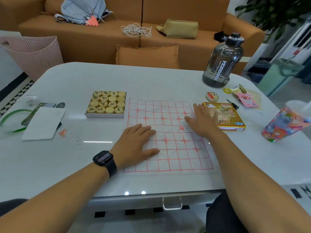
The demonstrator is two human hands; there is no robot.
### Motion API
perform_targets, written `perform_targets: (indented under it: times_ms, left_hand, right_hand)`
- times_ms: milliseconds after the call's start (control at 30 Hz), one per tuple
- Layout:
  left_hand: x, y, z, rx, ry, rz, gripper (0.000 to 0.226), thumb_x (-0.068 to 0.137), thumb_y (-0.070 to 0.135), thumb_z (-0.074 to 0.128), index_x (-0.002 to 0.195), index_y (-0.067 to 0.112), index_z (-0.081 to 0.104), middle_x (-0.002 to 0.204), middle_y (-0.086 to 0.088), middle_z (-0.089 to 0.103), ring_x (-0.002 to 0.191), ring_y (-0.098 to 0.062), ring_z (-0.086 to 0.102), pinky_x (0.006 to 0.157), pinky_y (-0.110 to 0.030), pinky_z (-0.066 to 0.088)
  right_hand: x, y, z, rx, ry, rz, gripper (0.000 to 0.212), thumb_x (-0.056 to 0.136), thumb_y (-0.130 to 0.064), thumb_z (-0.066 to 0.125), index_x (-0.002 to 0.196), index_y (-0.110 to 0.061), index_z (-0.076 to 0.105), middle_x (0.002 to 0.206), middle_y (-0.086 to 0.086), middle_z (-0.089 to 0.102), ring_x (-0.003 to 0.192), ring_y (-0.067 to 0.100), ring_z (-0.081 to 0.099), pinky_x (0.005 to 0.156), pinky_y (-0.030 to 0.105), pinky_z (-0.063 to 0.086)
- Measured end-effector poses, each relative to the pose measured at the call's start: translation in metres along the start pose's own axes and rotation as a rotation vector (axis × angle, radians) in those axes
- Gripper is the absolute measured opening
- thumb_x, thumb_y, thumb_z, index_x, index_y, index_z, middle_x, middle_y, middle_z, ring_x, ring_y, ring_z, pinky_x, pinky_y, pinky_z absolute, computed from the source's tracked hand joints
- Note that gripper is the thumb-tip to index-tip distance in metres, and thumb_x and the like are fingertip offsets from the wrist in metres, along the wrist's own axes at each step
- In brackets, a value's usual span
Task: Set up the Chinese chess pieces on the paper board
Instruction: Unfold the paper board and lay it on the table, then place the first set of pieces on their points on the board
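Zero pieces (106, 103) placed so far; all packed in tray (104, 115), just left of paper board (170, 148) on bench (151, 78). Left hand (136, 145) and right hand (202, 121) flat, fingers straight, pressing board's opposite sides. Whole setup remaining.

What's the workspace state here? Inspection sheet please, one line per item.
Surface: white table, glossy.
Job's things: paper board flat, no pieces on it; chess pieces all in their open box.
Clutter: box lid, water jug, printed cup, white paper.
Grippers: left hand and right hand press flat on the board.
Cables: white cord on the sofa.
Surroundings: orange sofa, pink basket.
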State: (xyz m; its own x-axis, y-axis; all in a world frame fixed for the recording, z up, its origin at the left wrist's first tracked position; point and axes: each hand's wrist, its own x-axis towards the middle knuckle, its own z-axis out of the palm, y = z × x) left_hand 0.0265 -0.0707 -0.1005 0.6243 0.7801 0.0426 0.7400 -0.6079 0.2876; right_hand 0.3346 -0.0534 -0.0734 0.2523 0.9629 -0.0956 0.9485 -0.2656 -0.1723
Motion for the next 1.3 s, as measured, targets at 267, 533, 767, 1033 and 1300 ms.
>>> perform_targets:
  times_ms: [267,533,767,1033,1300]
  left_hand:
    - [-0.001,0.002,-0.002,0.064,-0.036,-0.033,0.069,0.099,0.067,0.026,0.16,0.04,0.009,0.17,0.01,0.0,0.156,-0.017,-0.006,0.126,-0.038,-0.006]
    - [-0.008,-0.014,-0.007,0.102,-0.12,-0.127,0.076,0.095,0.075,0.016,0.16,0.041,0.0,0.169,0.008,-0.006,0.156,-0.019,-0.009,0.127,-0.042,-0.003]
    - [0.005,-0.027,-0.009,0.169,-0.107,-0.156,0.081,0.091,0.082,0.011,0.16,0.041,-0.002,0.17,0.003,-0.007,0.156,-0.023,-0.012,0.126,-0.043,-0.004]
    - [0.003,-0.027,-0.014,0.13,-0.117,-0.177,0.081,0.091,0.081,0.017,0.16,0.042,0.001,0.17,0.002,0.0,0.156,-0.024,-0.003,0.127,-0.042,0.002]
    - [-0.001,-0.057,-0.048,0.105,0.343,-0.27,0.049,0.092,0.048,0.044,0.127,0.02,0.064,0.122,-0.001,0.065,0.118,-0.03,0.052,0.102,-0.044,0.038]
  right_hand:
    - [-0.033,-0.06,0.04,0.002,-0.104,-0.255,0.07,0.103,-0.062,0.021,0.163,-0.03,0.001,0.171,0.0,-0.007,0.157,0.024,-0.01,0.126,0.047,-0.005]
    - [0.003,-0.045,0.039,-0.078,-0.074,-0.285,0.074,0.099,-0.07,0.009,0.162,-0.033,-0.007,0.17,-0.003,-0.013,0.156,0.021,-0.015,0.126,0.048,-0.006]
    - [-0.019,-0.081,0.038,-0.022,-0.009,-0.383,0.069,0.102,-0.065,0.016,0.163,-0.035,0.006,0.171,-0.003,-0.009,0.156,0.021,-0.015,0.126,0.046,-0.007]
    - [-0.018,-0.085,0.054,-0.066,-0.055,-0.374,0.072,0.097,-0.073,0.01,0.161,-0.042,-0.004,0.17,-0.008,-0.013,0.156,0.019,-0.015,0.126,0.048,-0.007]
    - [-0.021,-0.106,0.042,0.012,0.038,-0.383,0.081,0.093,-0.08,0.019,0.162,-0.04,0.002,0.17,-0.007,-0.012,0.156,0.02,-0.017,0.122,0.044,-0.012]
